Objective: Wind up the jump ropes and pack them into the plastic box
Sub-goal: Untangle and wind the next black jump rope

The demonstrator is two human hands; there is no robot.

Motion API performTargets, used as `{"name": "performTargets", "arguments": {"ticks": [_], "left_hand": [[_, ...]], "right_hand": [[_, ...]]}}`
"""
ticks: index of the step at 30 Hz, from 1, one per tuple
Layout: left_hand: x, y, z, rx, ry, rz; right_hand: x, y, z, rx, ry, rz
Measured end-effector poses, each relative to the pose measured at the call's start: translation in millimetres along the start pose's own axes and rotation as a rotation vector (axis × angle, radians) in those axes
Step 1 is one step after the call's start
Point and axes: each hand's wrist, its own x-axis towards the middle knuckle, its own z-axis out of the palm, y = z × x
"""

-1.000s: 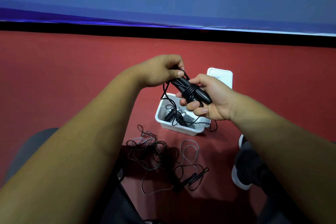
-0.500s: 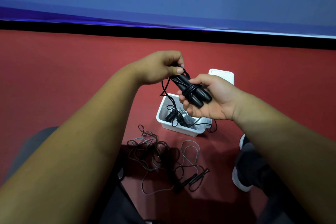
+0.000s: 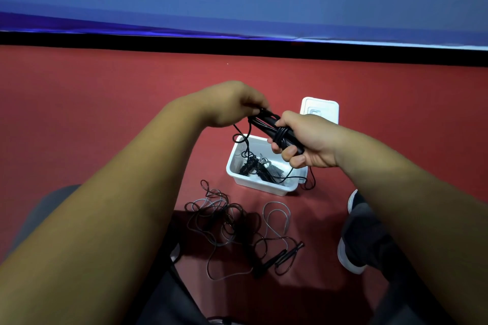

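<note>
Gripping the 2 paired handles of a black jump rope (image 3: 280, 130) with curled fingers, the right hand (image 3: 309, 140) holds them over the far right corner of the white plastic box (image 3: 264, 188), while the left hand (image 3: 232, 105) pinches the cord at the handles' far end. Slack cord hangs into the box and over its right rim. The box stands on the red floor (image 3: 105, 113), its lid (image 3: 320, 111) just beyond, a loose tangled rope (image 3: 229, 221) near its front edge, and open floor to its left.
</note>
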Motion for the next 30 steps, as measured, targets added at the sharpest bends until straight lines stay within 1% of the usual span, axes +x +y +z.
{"name": "performTargets", "arguments": {"ticks": [4, 7, 10, 15, 18, 20, 22, 24, 27, 29, 30], "left_hand": [[4.4, 3.8, 10.8, 0.18, 0.092, 0.041], [6.5, 11.4, 19.3, 0.365, 0.157, 0.01], [10.0, 16.2, 23.7, 0.438, 0.131, -0.034], [14.7, 18.9, 25.8, 0.397, 0.124, -0.126], [16.1, 19.1, 31.5, 0.367, 0.201, -0.15], [17.8, 19.7, 34.1, 0.355, 0.278, -0.132], [19.3, 21.2, 37.5, 0.363, 0.315, -0.104], [19.3, 23.0, 41.9, 0.382, 0.303, -0.132], [17.7, 23.2, 45.5, 0.373, 0.257, -0.222], [15.8, 23.3, 43.3, 0.301, 0.259, -0.229], [14.3, 23.5, 40.8, 0.22, 0.25, -0.215]], "right_hand": [[4.9, 1.2, -4.1, -0.033, 0.071, 0.012], [7.0, 0.5, -7.5, -0.039, 0.134, 0.037], [8.7, -0.4, -12.2, -0.072, 0.159, 0.047], [12.3, 3.0, -13.0, -0.086, 0.123, 0.015], [14.3, 3.5, -12.8, -0.073, 0.132, -0.004], [16.0, 3.2, -14.0, -0.045, 0.14, -0.007], [16.9, 2.3, -15.0, -0.01, 0.137, 0.002], [16.6, 0.6, -14.6, 0.041, 0.098, 0.018], [15.5, -0.7, -13.2, 0.113, 0.013, 0.047], [15.5, -0.7, -12.8, 0.139, -0.024, 0.057], [15.4, -0.5, -13.1, 0.153, -0.031, 0.059]]}}
